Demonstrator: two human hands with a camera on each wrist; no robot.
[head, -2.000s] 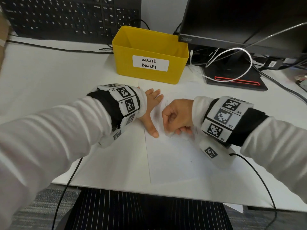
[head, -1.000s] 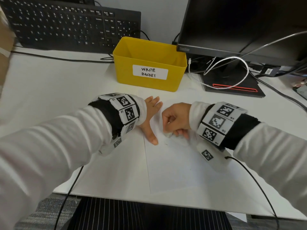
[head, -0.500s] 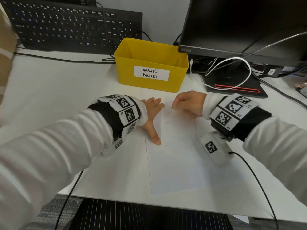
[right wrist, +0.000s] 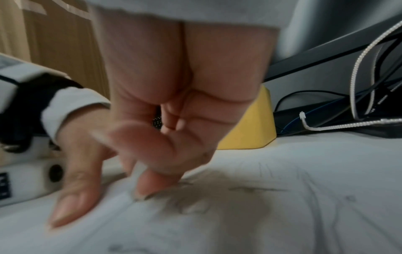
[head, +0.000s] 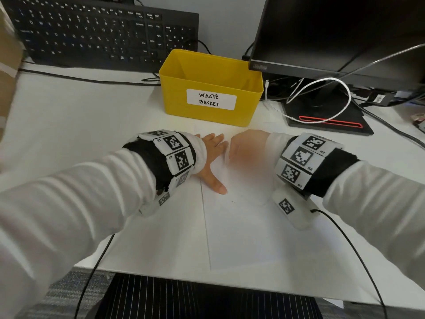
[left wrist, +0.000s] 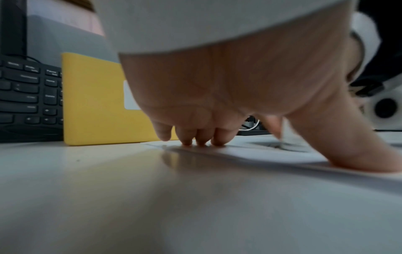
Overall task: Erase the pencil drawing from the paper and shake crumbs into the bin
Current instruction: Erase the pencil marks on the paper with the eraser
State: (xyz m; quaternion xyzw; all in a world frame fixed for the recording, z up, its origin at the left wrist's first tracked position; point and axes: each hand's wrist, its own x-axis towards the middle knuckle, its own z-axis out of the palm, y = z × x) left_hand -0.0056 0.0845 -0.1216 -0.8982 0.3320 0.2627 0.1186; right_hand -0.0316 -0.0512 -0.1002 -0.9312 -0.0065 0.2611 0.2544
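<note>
A white paper [head: 253, 226] lies on the desk in front of the yellow bin [head: 174, 100] labelled WASTE BASKET. My left hand [head: 211, 157] lies flat on the paper's top left corner, fingers and thumb spread, pressing it down [left wrist: 217, 96]. My right hand [head: 248, 150] is just right of it over the upper part of the sheet, motion-blurred, its fingers curled [right wrist: 174, 120] with thumb and forefinger tips down at the paper. They pinch a small white eraser that is mostly hidden. Faint pencil marks [right wrist: 189, 204] show beside the fingertips.
A black keyboard [head: 92, 35] leans at the back left. A monitor [head: 333, 31] with its stand [head: 326, 120] and a white cable loop [head: 345, 95] is at the back right. Thin black cables run off the desk's near edge [head: 161, 277].
My right hand has moved up the sheet towards the bin and then back towards me a little, blurred with motion. My left hand has stayed pressed on the paper.
</note>
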